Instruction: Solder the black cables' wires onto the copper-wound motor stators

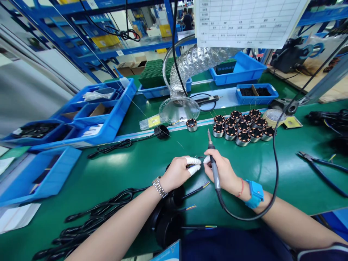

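Observation:
My right hand (pixel 221 170) is closed around a grey-handled soldering iron (pixel 214 170), its tip pointing up and away from me. White finger cots cover some fingertips on both hands. My left hand (pixel 179 172) pinches the wire end of a black cable (pixel 191 165), partly hidden by the fingers. The two hands' fingertips nearly meet, with a small dark wire end (pixel 201 158) between them. Below my left wrist lie black round caps (pixel 167 226) with cables whose coloured wire ends (pixel 203 185) point right.
Several copper-wound motor stators (pixel 243 137) stand beyond my right hand, with a lone stator (pixel 191 125) left of them. A fume hood (pixel 179 108) hangs behind. Pliers (pixel 320 163) lie right; coiled black cables (pixel 89 221) and blue bins (pixel 51 181) are left.

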{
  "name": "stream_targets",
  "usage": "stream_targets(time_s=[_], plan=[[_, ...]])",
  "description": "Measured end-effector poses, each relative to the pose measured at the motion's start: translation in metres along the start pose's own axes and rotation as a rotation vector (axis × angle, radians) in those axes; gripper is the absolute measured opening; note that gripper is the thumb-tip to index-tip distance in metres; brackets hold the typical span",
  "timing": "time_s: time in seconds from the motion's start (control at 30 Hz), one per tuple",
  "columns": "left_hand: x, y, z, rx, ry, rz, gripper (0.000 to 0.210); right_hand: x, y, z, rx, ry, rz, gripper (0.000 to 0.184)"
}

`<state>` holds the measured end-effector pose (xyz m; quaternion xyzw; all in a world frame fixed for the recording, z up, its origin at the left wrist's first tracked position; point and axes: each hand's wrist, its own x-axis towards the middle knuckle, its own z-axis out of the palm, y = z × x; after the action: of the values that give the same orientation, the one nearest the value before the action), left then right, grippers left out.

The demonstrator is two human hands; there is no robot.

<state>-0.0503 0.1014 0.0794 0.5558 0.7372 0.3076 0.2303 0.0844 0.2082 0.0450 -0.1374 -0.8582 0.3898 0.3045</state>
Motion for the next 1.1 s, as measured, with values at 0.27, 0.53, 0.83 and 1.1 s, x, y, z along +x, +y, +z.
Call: stream_targets(time_s=[0.27,0.53,0.83,1.1], plan=[[-0.01,0.004,-0.024,0.02,0.029,-0.003,0.028,0.0,-0.004,-0.008,-0.077,0.052,-0.028,0.034],[-0.086,-0.048,-0.132,0.513,-0.004,-0.274,0.043,-0.019,0.01,-0.04,-0.16,-0.145,-0.102,0.039],[-0.163,-0.136,-0.143,0.583,-0.335,-0.594,0.027,0.0,0.042,-0.028,-0.287,-0.268,-0.209,0.037],[-0.134,-0.147,-0.189,0.883,0.117,-0.674,0.036,0.072,0.051,0.013,-0.243,-0.207,-0.175,0.039]])
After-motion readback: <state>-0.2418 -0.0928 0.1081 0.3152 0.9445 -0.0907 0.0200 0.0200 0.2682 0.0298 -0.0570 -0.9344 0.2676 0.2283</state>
